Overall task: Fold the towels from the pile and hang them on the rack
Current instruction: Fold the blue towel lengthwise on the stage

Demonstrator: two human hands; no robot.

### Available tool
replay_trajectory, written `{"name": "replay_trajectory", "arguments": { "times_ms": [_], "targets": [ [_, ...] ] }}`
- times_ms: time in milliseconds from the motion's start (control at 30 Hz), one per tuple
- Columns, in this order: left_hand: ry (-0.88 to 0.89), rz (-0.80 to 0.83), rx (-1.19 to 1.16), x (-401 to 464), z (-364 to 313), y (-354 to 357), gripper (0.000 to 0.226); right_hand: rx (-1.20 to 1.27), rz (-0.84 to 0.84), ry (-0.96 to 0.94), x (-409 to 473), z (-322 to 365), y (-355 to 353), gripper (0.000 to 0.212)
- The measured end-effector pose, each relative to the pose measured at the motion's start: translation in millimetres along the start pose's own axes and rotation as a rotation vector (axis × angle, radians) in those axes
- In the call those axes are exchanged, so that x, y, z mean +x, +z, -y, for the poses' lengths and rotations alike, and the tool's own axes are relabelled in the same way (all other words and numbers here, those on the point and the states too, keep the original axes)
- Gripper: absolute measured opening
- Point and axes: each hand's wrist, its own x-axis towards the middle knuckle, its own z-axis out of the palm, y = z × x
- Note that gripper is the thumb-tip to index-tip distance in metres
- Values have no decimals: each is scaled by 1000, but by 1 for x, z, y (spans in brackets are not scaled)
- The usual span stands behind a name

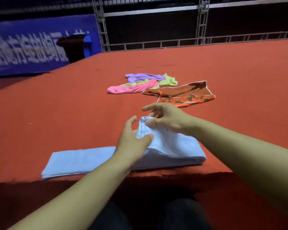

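Observation:
A pale blue towel (pixel 83 161) lies folded lengthwise near the front edge of the red surface (pixel 56 105). Its right end is lifted off the surface. My left hand (pixel 133 143) holds that raised part, thumb on top of the cloth. My right hand (pixel 166 120) pinches the top corner between thumb and fingers. Farther back lies the pile: a pink towel (pixel 131 88), a purple towel (pixel 145 77), a yellow-green towel (pixel 168 80) and a brown and orange patterned towel (pixel 184 94). No rack is plainly in view.
A metal truss frame (pixel 202 22) with a low railing runs along the far edge of the red surface. A blue banner (pixel 32 47) and a dark stand (pixel 73 47) stand at the back left. My dark trousers show below the front edge.

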Motion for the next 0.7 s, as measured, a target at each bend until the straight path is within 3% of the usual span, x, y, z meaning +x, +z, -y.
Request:
{"name": "replay_trajectory", "arguments": {
  "times_ms": [400,533,700],
  "targets": [
    [-160,-373,165,-16,76,-161,63,-38,206,-73,96,35,185,38],
    [-196,-482,203,-13,91,-204,61,-84,203,-106,122,41,229,39],
    [-232,-473,359,-12,112,-226,56,-257,211,-113,143,31,270,40]
  ]
}}
